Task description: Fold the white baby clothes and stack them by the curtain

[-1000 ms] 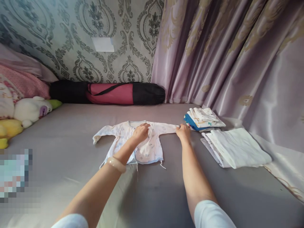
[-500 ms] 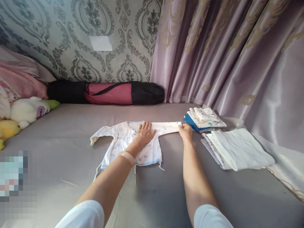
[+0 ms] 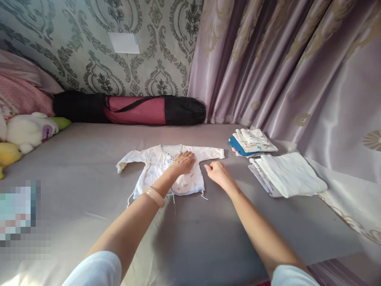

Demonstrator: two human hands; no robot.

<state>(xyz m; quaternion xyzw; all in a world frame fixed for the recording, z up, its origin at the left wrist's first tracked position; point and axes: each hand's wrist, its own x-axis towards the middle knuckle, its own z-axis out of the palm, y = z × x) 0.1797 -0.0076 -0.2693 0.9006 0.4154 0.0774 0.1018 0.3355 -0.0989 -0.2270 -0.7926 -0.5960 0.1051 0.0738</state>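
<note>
A small white baby shirt (image 3: 190, 180) with pale blue trim and tie strings lies spread on the grey bed sheet (image 3: 98, 167). Its right-hand sleeve stretches out straight, while the left-hand one bends downward. My left hand (image 3: 183, 162) rests flat on the shirt's chest, fingers extended, a pale bangle on the wrist. Just right of the shirt's body, below the straight sleeve, my right hand (image 3: 218, 172) hovers with its fingers curled in and nothing visible in them.
Folded patterned clothes (image 3: 253, 142) and folded white cloths (image 3: 293, 174) are stacked at the right. A black and maroon long bag (image 3: 137, 109) lies along the wall. Plush toys (image 3: 31, 131) sit at far left. A purple curtain (image 3: 268, 63) hangs behind.
My right hand has let go of the sleeve's cuff and moved left, close to the shirt's side. My left hand stays on the chest. The view has shifted slightly.
</note>
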